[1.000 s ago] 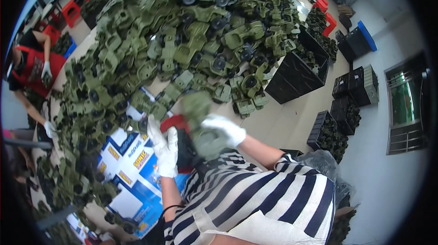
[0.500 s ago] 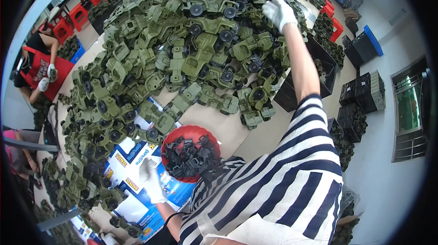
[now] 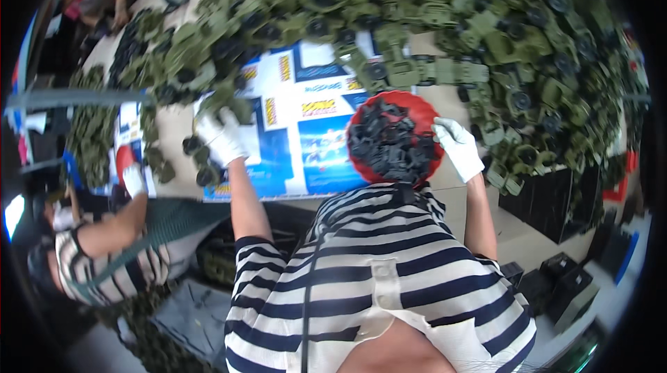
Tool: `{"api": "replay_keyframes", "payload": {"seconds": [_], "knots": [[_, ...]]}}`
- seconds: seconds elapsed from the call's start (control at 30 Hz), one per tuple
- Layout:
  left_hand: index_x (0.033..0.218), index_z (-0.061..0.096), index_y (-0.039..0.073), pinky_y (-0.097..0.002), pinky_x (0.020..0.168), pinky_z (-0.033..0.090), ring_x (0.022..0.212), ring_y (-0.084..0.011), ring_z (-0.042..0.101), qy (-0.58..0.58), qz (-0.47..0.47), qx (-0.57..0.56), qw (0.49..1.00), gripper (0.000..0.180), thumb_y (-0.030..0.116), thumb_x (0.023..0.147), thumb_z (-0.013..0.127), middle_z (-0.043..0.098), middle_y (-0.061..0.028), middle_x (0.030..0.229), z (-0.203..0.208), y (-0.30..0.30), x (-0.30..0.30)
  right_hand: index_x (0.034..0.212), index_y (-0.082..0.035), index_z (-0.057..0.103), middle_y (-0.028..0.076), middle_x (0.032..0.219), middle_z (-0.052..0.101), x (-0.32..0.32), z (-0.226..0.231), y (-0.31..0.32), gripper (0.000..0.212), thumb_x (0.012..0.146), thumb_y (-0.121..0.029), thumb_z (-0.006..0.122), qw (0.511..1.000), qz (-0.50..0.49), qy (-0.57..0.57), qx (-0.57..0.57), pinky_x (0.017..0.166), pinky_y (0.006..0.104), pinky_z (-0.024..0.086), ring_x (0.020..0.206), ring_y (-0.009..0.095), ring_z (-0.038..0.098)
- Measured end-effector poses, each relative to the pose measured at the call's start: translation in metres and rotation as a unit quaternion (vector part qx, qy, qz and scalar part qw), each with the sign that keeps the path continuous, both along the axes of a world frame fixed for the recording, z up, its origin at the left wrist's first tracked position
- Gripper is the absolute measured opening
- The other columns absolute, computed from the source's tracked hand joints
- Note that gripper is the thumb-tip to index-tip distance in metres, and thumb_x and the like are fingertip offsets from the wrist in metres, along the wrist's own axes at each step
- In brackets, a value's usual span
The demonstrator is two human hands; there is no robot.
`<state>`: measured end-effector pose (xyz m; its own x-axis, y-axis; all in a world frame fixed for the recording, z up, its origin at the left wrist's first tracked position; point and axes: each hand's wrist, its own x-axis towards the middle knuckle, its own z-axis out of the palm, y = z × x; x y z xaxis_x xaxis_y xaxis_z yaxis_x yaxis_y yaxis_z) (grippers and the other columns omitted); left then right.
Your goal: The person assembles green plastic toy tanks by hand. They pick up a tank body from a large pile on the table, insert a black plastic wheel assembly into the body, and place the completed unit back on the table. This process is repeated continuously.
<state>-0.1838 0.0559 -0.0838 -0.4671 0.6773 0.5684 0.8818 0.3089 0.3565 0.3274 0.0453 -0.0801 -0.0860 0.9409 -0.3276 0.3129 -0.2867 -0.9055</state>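
1. A round red plastic bowl [image 3: 361,130] sits at the centre of the frame, on the right end of a flat printed blue-and-white cardboard sheet [image 3: 299,143].
2. Small black plastic parts [image 3: 389,140] lie heaped in the bowl.
3. The white-gloved right hand [image 3: 458,147] touches the bowl's right rim.
4. The white-gloved left hand [image 3: 222,138] rests at the sheet's left edge, left of the bowl.
5. A heap of olive-green plastic toy vehicles [image 3: 417,18] spreads across the upper frame, behind the sheet and down its right side.
6. A co-worker in a striped shirt [image 3: 104,262] is at lower left.
7. Black plastic crates [image 3: 563,293] stand at lower right.
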Motion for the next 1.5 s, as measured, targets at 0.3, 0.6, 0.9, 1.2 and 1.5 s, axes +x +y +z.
{"api": "replay_keyframes", "payload": {"seconds": [0.3,0.6,0.9,1.2,1.5], "knots": [[0.113,0.058,0.004,-0.0432,0.087,0.049,0.101,-0.0349,0.059,-0.067,-0.234,-0.009,0.970,0.040,0.010,0.077,0.077,0.060,-0.0172,0.104,-0.020,-0.060,0.122,0.110,-0.008,0.066,0.016,0.097,0.069,-0.040,-0.008,0.004,0.022,0.090,-0.015,0.067,0.967,0.111,-0.196,0.122,0.084,0.0365,0.052,0.091,0.032,0.067],[0.145,0.036,-0.003,-0.0392,0.101,0.044,0.120,-0.0374,0.055,-0.308,-0.165,-0.260,0.900,0.105,0.047,0.067,0.084,0.055,-0.0250,0.127,0.047,0.030,0.168,0.116,-0.006,0.065,0.020,0.106,0.068,-0.033,-0.020,0.018,0.033,0.093,-0.029,0.059,0.963,0.111,-0.231,0.082,0.090,0.0416,0.049,0.102,0.036,0.064],[0.147,0.030,0.000,-0.0358,0.097,0.048,0.111,-0.0332,0.063,-0.337,-0.217,-0.278,0.873,0.095,0.020,0.067,0.078,0.062,-0.0228,0.122,0.055,0.023,0.152,0.118,-0.006,0.065,0.018,0.107,0.069,-0.013,-0.022,0.018,0.032,0.091,-0.023,0.063,0.979,-0.001,-0.205,0.019,0.089,0.0370,0.051,0.101,0.033,0.067],[0.142,0.041,0.015,-0.0560,0.110,0.025,0.132,-0.0420,0.042,0.044,-0.423,-0.280,0.861,0.079,-0.002,0.070,0.065,0.060,-0.0095,0.127,0.064,-0.087,0.079,0.133,-0.011,0.055,0.016,0.127,0.061,-0.052,-0.029,0.052,0.056,0.084,-0.035,0.067,0.891,0.220,-0.368,0.153,0.102,0.0435,0.041,0.122,0.032,0.054],[0.151,0.018,-0.005,-0.0402,0.119,0.019,0.145,-0.0389,0.022,-0.336,0.061,-0.112,0.933,0.094,0.039,0.086,0.071,0.027,-0.0270,0.154,-0.039,-0.120,0.071,0.117,-0.010,0.066,0.013,0.100,0.070,-0.049,-0.047,0.070,0.049,0.075,-0.034,0.079,0.950,0.158,-0.255,0.087,0.087,0.0370,0.052,0.096,0.027,0.068]]}}
